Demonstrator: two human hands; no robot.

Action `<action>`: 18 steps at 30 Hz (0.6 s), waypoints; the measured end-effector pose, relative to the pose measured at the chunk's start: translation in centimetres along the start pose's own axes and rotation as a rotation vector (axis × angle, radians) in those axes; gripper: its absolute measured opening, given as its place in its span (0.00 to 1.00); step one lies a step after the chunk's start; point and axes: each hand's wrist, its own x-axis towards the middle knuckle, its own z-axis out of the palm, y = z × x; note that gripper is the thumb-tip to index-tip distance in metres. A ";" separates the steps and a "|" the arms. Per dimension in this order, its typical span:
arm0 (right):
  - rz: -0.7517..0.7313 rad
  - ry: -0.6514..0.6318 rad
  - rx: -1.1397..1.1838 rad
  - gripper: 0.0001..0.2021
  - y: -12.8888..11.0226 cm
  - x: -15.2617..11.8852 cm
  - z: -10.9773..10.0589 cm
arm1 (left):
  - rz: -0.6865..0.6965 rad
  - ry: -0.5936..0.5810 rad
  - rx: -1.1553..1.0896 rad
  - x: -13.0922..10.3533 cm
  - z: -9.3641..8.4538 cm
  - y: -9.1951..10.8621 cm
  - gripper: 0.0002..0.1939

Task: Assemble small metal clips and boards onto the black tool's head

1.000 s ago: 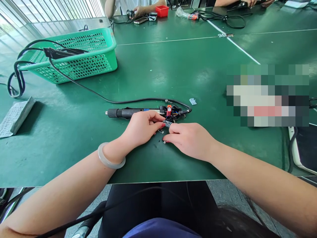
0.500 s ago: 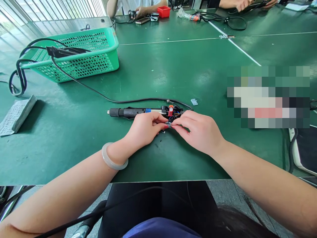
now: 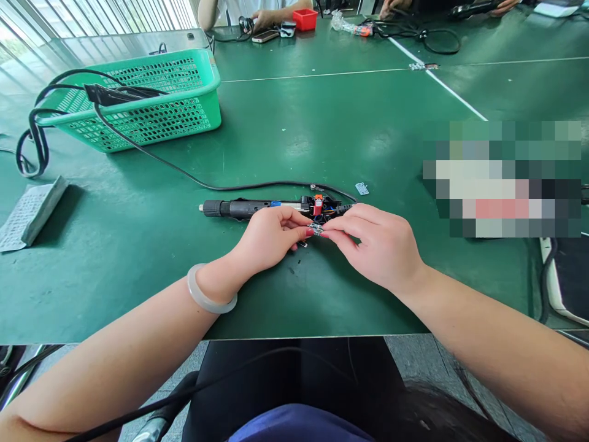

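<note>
Between the fingertips of both hands is a small silvery-grey part, partly covered and too small to name exactly. My left hand pinches it from the left, thumb and fingers together. From the right, my right hand pinches its other side. Just behind the fingers lies a black wand-shaped electrical tool, with a round knob at its left tip. Its right end is opened up, showing a red component and thin wires. The right hand partly hides that end.
A black cable runs from the tool to a green basket. A small pale piece lies behind my right hand. A wrapped block sits left. Across the table are people's hands, a red box and coiled cables.
My right hand has shifted slightly right, showing more of the small silvery part. My left hand stays nearly still. At the far right, a person's hands have moved apart.
</note>
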 end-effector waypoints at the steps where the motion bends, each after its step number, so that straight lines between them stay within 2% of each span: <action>1: -0.025 -0.009 0.005 0.10 0.0 -0.1 0.0 | -0.012 0.010 -0.016 0.0 -0.1 0.1 0.06; 6: -0.194 -0.195 -0.062 0.12 -0.2 -0.5 0.7 | -0.091 0.000 -0.119 0.3 -0.5 0.4 0.06; 10: -0.160 -0.330 -0.147 0.14 -0.3 -0.6 1.4 | -0.142 -0.030 -0.166 0.4 -0.7 0.1 0.07; 13: -0.130 -0.352 -0.146 0.13 -0.3 -0.6 1.4 | -0.148 -0.016 -0.172 0.4 -0.7 0.0 0.08; 18: -0.100 -0.302 -0.092 0.11 0.0 -0.5 1.0 | -0.137 -0.015 -0.152 0.3 -0.6 0.0 0.08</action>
